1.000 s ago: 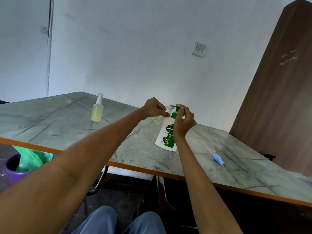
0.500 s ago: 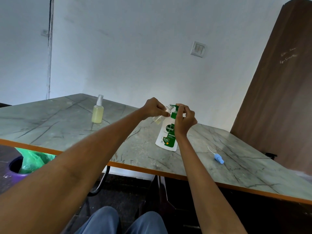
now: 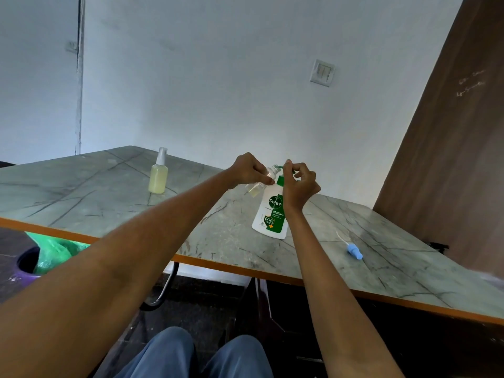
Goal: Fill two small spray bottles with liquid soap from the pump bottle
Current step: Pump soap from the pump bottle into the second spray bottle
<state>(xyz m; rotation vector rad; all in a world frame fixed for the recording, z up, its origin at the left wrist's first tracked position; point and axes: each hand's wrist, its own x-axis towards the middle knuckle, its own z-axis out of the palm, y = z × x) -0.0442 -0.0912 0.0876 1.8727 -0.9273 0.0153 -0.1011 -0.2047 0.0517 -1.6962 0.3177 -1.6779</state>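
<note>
Item 1. Pump bottle [image 3: 272, 214]: white with a green label, standing upright on the marble-patterned table [image 3: 81, 192], just right of frame centre. Its green pump head is at the top, under the right hand [image 3: 298, 184]. That hand's fingers are curled over the pump head with the fingertips on it; whether the pump is being pressed down cannot be told.

Item 2. Small spray bottle, uncapped [image 3: 257, 185]: clear, with a little pale liquid in its lower end. The left hand [image 3: 251, 171] holds it, fingers wrapped round its upper body. Its long axis is tilted, neck up and to the right, base down and to the left. The open neck lies just left of the pump spout, apparently touching or nearly touching it; the exact contact is too small to confirm.

Item 3. Second spray bottle [image 3: 158, 175]: capped, upright, holding yellowish liquid, left of centre on the table, well apart from both hands. Judged already filled.

Item 4. Blue sprayer cap with dip tube [image 3: 354, 251]: lying flat at lower right on the table, nearer the right hand. Judged to belong to item 2.

Item 5. Purple bin with green liner [image 3: 41, 257]: lower left, below the table edge.

Note: filling of item 2 appears barely begun; the next pump stroke depends on the neck staying under the spout.
</note>
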